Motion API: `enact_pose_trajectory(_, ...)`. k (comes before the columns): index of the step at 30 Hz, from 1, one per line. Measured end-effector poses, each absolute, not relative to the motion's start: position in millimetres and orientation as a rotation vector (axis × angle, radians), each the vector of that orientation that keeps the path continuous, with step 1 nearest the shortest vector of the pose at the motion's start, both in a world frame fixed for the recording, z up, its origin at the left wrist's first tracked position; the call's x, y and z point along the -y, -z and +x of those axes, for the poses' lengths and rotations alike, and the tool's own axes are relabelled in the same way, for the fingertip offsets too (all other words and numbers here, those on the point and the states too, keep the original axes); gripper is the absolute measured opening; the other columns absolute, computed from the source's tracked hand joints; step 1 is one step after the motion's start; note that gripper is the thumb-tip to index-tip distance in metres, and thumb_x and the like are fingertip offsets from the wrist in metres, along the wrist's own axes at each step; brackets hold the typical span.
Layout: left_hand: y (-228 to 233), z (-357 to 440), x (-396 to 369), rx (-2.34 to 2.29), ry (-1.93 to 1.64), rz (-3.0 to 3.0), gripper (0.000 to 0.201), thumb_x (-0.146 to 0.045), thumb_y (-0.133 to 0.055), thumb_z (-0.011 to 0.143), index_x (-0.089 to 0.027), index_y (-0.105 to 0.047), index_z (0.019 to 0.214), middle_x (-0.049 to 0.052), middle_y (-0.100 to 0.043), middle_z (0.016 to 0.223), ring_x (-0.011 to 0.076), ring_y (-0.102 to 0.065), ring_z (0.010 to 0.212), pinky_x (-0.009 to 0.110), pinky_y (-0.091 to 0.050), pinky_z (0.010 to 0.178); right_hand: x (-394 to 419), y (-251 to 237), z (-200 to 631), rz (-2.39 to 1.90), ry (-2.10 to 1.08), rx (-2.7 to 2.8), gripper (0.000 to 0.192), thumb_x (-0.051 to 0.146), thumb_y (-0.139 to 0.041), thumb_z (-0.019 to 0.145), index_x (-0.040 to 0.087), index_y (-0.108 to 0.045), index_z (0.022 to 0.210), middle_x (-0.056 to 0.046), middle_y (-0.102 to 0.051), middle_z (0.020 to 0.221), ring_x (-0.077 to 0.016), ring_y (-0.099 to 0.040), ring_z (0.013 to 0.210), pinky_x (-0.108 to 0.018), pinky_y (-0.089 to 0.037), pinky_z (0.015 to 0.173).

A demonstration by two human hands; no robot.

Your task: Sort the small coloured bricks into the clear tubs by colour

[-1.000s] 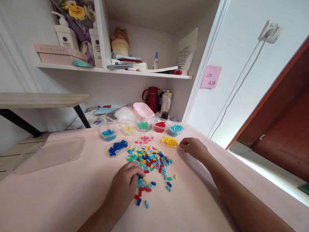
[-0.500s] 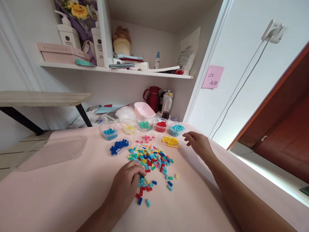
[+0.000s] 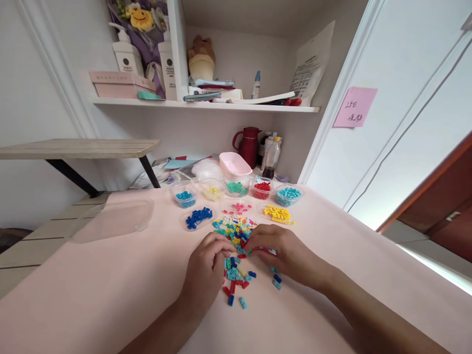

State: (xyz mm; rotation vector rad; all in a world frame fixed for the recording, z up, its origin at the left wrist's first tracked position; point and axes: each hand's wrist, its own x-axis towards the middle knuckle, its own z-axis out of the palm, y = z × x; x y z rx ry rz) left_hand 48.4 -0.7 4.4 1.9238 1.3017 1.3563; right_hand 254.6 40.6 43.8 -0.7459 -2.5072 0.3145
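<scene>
A mixed pile of small toy building bricks (image 3: 232, 231) lies on the pink table cover, with loose bricks (image 3: 236, 278) strewn nearer to me. My left hand (image 3: 208, 263) rests at the pile's left edge, its fingers curled together and the tips over the bricks; whatever they hold is hidden. From the right, my right hand (image 3: 282, 250) reaches into the pile, thumb and fingers apart, with bricks showing in the gap. Just behind stand clear tubs of dark blue bricks (image 3: 199, 217), pink bricks (image 3: 238, 207) and yellow bricks (image 3: 278, 213).
Farther back is a row of clear tubs, including blue bricks (image 3: 185, 198), green bricks (image 3: 236, 188), red bricks (image 3: 262, 190) and light blue bricks (image 3: 288, 194). A clear lid (image 3: 121, 219) lies left. Behind stand a pink basin (image 3: 235, 164), a red jug (image 3: 249, 147) and a bottle (image 3: 272, 157).
My right hand has moved from beside the light blue and yellow tubs down and left into the pile. My left hand stays by the bricks. The view has shifted slightly left.
</scene>
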Motion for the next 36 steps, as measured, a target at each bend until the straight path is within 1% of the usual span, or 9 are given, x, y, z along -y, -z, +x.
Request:
enact_pose_trajectory(3,-3.8,48.4,-0.2,-1.308,-1.374,1.934,0.037,0.001,-0.035,0.075,-0.02,-0.066,0.079,0.002,-0.06,0.088,0.011,-0.061,0.077,0.022,-0.051,0.07,-38.7,-34.0,246.7,-0.733,-0.37,2.587,0.019,0.028,-0.053,0.092,0.024,-0.069,0.1,-0.005,-0.067,0.095,-0.0155,-0.061,0.084,-0.026,-0.046,0.075)
enact_pose_trajectory(7,-3.0,48.7,-0.6,-1.322,-1.356,1.954,0.037,0.002,-0.035,0.075,-0.02,-0.065,0.077,0.002,-0.061,0.088,0.0123,-0.061,0.081,0.023,-0.051,0.071,-36.7,-25.4,240.3,-0.809,-0.372,2.639,0.017,0.035,-0.06,0.087,0.024,-0.069,0.096,-0.002,-0.068,0.087,-0.0153,-0.061,0.077,-0.025,-0.044,0.071)
enact_pose_trajectory(10,-2.5,48.7,0.1,-1.321,-1.344,1.953,0.038,0.002,-0.033,0.075,-0.019,-0.065,0.077,0.003,-0.061,0.087,0.013,-0.061,0.082,0.024,-0.051,0.072,-36.3,-23.7,239.9,-0.854,-0.299,2.651,0.013,0.027,-0.057,0.087,0.025,-0.069,0.093,-0.002,-0.069,0.086,-0.0157,-0.061,0.077,-0.026,-0.043,0.07)
enact_pose_trajectory(14,-1.7,48.3,0.6,-1.309,-1.337,1.945,0.038,0.0,-0.032,0.076,-0.019,-0.065,0.078,0.003,-0.062,0.089,0.0134,-0.062,0.083,0.024,-0.052,0.073,-40.6,-22.8,243.5,-0.902,-0.306,2.613,0.022,0.018,-0.051,0.087,0.027,-0.07,0.091,-0.001,-0.07,0.089,-0.0158,-0.062,0.078,-0.026,-0.044,0.072)
enact_pose_trajectory(20,-1.6,48.4,0.4,-1.298,-1.353,1.927,0.038,0.0,-0.034,0.076,-0.02,-0.066,0.076,0.003,-0.062,0.087,0.0134,-0.063,0.081,0.023,-0.052,0.072,-44.4,-28.9,248.6,-0.99,-0.477,2.491,0.021,0.021,-0.05,0.087,0.026,-0.07,0.086,-0.001,-0.07,0.087,-0.0155,-0.062,0.076,-0.025,-0.046,0.069)
enact_pose_trajectory(23,-1.5,48.5,0.5,-1.312,-1.343,1.935,0.037,0.001,-0.035,0.075,-0.02,-0.066,0.076,0.002,-0.062,0.087,0.0129,-0.062,0.079,0.023,-0.051,0.071,-42.1,-30.5,248.3,-0.919,-0.524,2.523,0.016,0.021,-0.056,0.085,0.026,-0.07,0.09,-0.001,-0.068,0.087,-0.0147,-0.062,0.076,-0.024,-0.046,0.069)
enact_pose_trajectory(25,-1.2,48.3,0.6,-1.315,-1.333,1.949,0.037,0.001,-0.035,0.075,-0.02,-0.066,0.076,0.002,-0.062,0.087,0.0129,-0.062,0.08,0.023,-0.051,0.071,-40.3,-29.1,246.9,-0.91,-0.506,2.555,0.015,0.022,-0.062,0.082,0.027,-0.07,0.094,-0.001,-0.067,0.09,-0.0142,-0.061,0.075,-0.024,-0.046,0.068)
enact_pose_trajectory(28,-1.0,48.2,0.6,-1.309,-1.326,1.959,0.037,0.001,-0.034,0.075,-0.02,-0.065,0.076,0.002,-0.062,0.087,0.013,-0.061,0.081,0.023,-0.05,0.072,-38.4,-25.1,244.0,-0.928,-0.42,2.586,0.014,0.022,-0.065,0.08,0.026,-0.07,0.092,-0.002,-0.065,0.092,-0.0144,-0.06,0.076,-0.024,-0.045,0.068)
enact_pose_trajectory(36,-4.0,49.0,1.2,-1.311,-1.327,1.932,0.037,0.0,-0.035,0.072,-0.02,-0.066,0.074,0.003,-0.062,0.084,0.0129,-0.061,0.078,0.024,-0.051,0.07,-41.4,-16.8,242.8,-0.915,-0.455,2.551,0.01,0.016,-0.063,0.079,0.024,-0.069,0.082,-0.001,-0.064,0.092,-0.0146,-0.06,0.079,-0.025,-0.045,0.07)
